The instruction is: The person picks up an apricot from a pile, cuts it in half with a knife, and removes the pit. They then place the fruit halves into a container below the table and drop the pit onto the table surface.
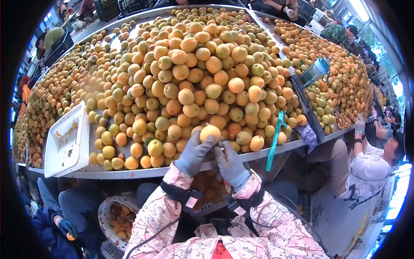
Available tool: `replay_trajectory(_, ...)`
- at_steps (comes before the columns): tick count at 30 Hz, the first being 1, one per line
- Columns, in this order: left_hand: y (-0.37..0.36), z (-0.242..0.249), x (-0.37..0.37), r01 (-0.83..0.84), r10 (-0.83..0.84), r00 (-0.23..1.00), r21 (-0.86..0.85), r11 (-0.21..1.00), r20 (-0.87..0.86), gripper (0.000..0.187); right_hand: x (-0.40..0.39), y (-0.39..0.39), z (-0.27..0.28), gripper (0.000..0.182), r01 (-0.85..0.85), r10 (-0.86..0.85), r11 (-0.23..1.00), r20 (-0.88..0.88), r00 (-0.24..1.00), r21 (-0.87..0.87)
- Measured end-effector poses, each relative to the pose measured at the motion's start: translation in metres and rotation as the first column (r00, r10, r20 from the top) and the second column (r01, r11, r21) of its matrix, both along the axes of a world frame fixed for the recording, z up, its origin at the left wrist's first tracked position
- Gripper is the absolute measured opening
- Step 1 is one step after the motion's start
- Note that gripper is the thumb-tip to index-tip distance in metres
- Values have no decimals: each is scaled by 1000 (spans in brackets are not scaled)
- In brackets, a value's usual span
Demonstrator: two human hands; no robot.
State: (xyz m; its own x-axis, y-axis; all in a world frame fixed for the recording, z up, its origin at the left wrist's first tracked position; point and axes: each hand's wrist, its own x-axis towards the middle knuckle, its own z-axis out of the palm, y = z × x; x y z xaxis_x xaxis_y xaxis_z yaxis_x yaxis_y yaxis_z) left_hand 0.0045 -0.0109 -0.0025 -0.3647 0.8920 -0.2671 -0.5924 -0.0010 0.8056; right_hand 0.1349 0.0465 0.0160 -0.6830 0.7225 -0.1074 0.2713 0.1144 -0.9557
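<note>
My left hand [194, 153], in a grey glove, is closed around a yellow-orange apricot [210, 133] just above the table's front edge. Close beside it, my right hand [231, 165], gloved too, has its fingers curled in a grip near the fruit. A small reddish bit shows below its palm, but I cannot make out what it holds. Behind both hands rises a big heap of apricots [213, 64], from yellow-green to orange. Under the hands, below the table edge, more pieces of fruit [211, 190] lie in a container in shadow.
A white tray [82, 146] with scraps stands at left. A green strap [274, 140], a purple cloth [307, 137] and a clear bottle [314, 73] are to the right. A white bucket [105, 216] holds fruit pieces at lower left. Co-workers sit on both sides.
</note>
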Motion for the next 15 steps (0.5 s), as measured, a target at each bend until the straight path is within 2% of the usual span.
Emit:
replay_trajectory(1,1,0,-11,157,-158,987,-38,987,-11,50,0,3,9,15,-26,29,997,49,998,-68)
replay_trajectory(2,1,1,-12,115,-115,993,5,993,-30,50,-1,4,18,15,-21,22,999,38,999,-50)
replay_trajectory(4,0,0,-12,118,-121,991,42,992,64,50,-3,0,31,18,-1,40,959,131,991,-284)
replay_trajectory(5,-2,2,-9,132,-149,980,134,982,129,49,-3,0,25,20,-21,56,972,145,988,-233)
replay_trajectory(6,0,-2,1,60,-81,987,147,987,141,48,-3,-8,-6,20,18,-17,998,11,1000,-59)
replay_trajectory(8,2,-12,23,-135,129,989,91,987,73,49,-11,-19,-34,19,109,-112,994,-129,985,-28)
replay_trajectory(9,4,-7,30,-201,199,979,72,977,34,51,-9,-20,-33,19,115,-116,993,-136,984,-18)
replay_trajectory(11,3,-7,29,-180,181,983,70,981,-17,52,-9,-20,-31,16,100,-92,991,-83,992,93)
replay_trajectory(12,4,-4,28,-162,166,984,58,985,-61,52,-9,-17,-29,16,99,-90,990,-87,992,99)
replay_trajectory(14,6,6,22,-157,162,984,66,985,-72,50,-3,-8,-22,15,57,-59,998,-106,993,-24)
replay_trajectory(15,4,12,14,-59,59,983,6,998,-171,49,-1,-4,-1,23,26,-23,994,22,999,-111)
